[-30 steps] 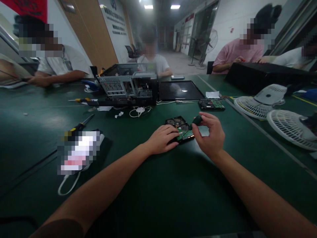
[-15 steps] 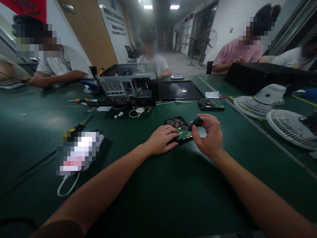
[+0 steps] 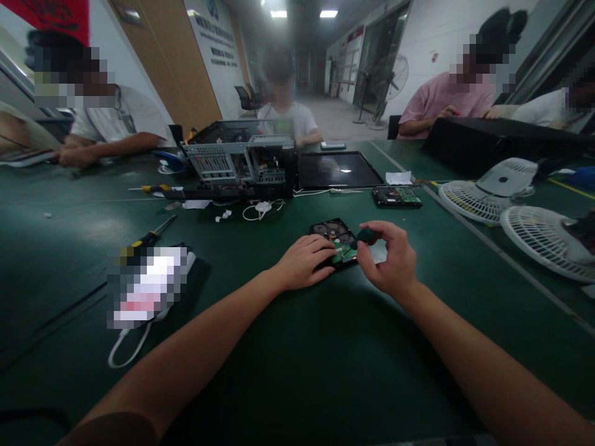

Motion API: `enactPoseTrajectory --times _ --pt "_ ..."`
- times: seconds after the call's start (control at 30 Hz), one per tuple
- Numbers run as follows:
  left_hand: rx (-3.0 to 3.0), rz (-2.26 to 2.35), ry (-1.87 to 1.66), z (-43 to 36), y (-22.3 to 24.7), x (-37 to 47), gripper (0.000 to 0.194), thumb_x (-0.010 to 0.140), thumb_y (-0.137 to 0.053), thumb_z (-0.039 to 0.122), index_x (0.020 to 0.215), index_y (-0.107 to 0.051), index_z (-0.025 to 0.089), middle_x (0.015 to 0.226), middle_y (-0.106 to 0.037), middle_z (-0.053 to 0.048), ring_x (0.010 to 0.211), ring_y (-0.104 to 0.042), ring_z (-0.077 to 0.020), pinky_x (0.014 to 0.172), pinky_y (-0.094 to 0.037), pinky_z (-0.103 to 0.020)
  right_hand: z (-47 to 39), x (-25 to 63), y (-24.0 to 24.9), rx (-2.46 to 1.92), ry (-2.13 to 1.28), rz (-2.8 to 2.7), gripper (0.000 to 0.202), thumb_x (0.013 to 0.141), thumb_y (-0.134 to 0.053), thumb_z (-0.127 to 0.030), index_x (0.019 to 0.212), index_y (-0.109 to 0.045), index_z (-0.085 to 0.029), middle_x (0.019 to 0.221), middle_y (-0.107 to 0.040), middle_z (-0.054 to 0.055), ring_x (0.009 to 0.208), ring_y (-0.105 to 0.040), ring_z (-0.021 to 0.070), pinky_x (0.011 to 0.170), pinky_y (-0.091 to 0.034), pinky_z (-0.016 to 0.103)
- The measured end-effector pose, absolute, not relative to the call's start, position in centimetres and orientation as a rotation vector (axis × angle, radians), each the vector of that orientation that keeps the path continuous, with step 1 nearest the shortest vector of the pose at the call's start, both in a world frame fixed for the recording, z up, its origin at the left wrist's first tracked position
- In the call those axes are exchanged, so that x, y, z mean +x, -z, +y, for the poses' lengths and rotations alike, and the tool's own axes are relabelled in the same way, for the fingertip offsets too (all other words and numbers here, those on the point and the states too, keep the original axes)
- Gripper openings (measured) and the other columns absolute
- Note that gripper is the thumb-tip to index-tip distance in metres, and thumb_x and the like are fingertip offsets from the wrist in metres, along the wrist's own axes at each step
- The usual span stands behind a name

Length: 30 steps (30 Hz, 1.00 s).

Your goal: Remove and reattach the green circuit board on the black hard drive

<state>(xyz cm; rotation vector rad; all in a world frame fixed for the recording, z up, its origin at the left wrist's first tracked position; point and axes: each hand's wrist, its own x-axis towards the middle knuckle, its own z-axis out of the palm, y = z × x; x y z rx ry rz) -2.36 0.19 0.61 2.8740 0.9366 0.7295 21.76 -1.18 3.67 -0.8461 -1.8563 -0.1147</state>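
Note:
A hard drive (image 3: 332,228) lies on the green table in front of me, its green circuit board facing up. My left hand (image 3: 304,263) grips its left side, fingers over the board and thumb along the front edge. Between the thumb and fingers of my right hand (image 3: 390,257) is a screwdriver (image 3: 366,235) with a dark handle. Its thin shaft points down and left to the board; the exact spot where the tip meets it is too small to make out. A second hard drive (image 3: 397,197) lies farther back on the right.
An opened computer case (image 3: 237,161) stands at the back, beside a black panel (image 3: 339,170). At left are a phone (image 3: 151,288) with a white cable and a yellow-black screwdriver (image 3: 146,243). White fans (image 3: 543,241) lie at right. Several people sit around the table.
My right hand has lowered slightly and shifted a little left, and the screwdriver handle leans over more. My left hand and the hard drive stay in place.

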Motion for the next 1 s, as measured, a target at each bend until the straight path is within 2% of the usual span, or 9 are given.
enactPoseTrajectory --times 0.37,0.53,0.73,0.9,1.0 --pt "2.88 0.939 -0.74 0.0 -0.8 -2.4 0.04 0.098 -0.059 0.041 0.132 -0.062 0.019 0.135 -0.063 -0.011 0.131 -0.053 -0.0304 0.111 -0.043 -0.05 -1.1 21.6 -4.0 -0.864 0.207 -1.822 0.05 0.086 -0.077 -0.031 0.129 -0.052 -0.027 0.096 -0.064 0.002 0.073 -0.064 0.0177 0.07 -0.06 0.037" --pt "2.875 0.944 -0.747 0.1 -0.8 -2.3 0.039 0.098 -0.059 0.04 0.131 -0.063 0.021 0.135 -0.063 -0.011 0.131 -0.053 -0.0305 0.111 -0.043 -0.05 -1.0 21.6 -4.1 -0.795 0.172 -1.866 0.049 0.09 -0.067 -0.021 0.136 -0.051 -0.029 0.111 -0.064 0.007 0.087 -0.067 0.0209 0.077 -0.061 0.042" --pt "2.877 0.94 -0.759 0.1 -0.6 -2.3 0.04 0.098 -0.059 0.041 0.132 -0.063 0.02 0.134 -0.063 -0.011 0.131 -0.052 -0.0304 0.11 -0.043 -0.05 -0.2 21.4 -3.1 -0.745 -0.034 -1.747 0.051 0.088 -0.07 -0.016 0.133 -0.047 -0.028 0.138 -0.058 0.011 0.11 -0.07 0.0244 0.082 -0.065 0.042" --pt "2.886 0.928 -0.77 0.2 -0.4 -2.4 0.04 0.098 -0.059 0.042 0.131 -0.063 0.019 0.135 -0.063 -0.011 0.13 -0.053 -0.0304 0.11 -0.043 -0.05 -0.1 21.5 -2.6 -0.786 -0.116 -1.711 0.048 0.089 -0.07 -0.018 0.13 -0.046 -0.027 0.131 -0.062 0.01 0.1 -0.074 0.0214 0.085 -0.065 0.041" --pt "2.885 0.924 -0.773 0.3 -0.4 -2.4 0.04 0.098 -0.059 0.041 0.132 -0.063 0.02 0.135 -0.063 -0.011 0.131 -0.053 -0.0304 0.109 -0.044 -0.05 -0.2 21.7 -2.6 -0.81 -0.11 -1.748 0.049 0.09 -0.067 -0.018 0.133 -0.045 -0.027 0.132 -0.061 0.01 0.102 -0.073 0.0217 0.087 -0.064 0.042"
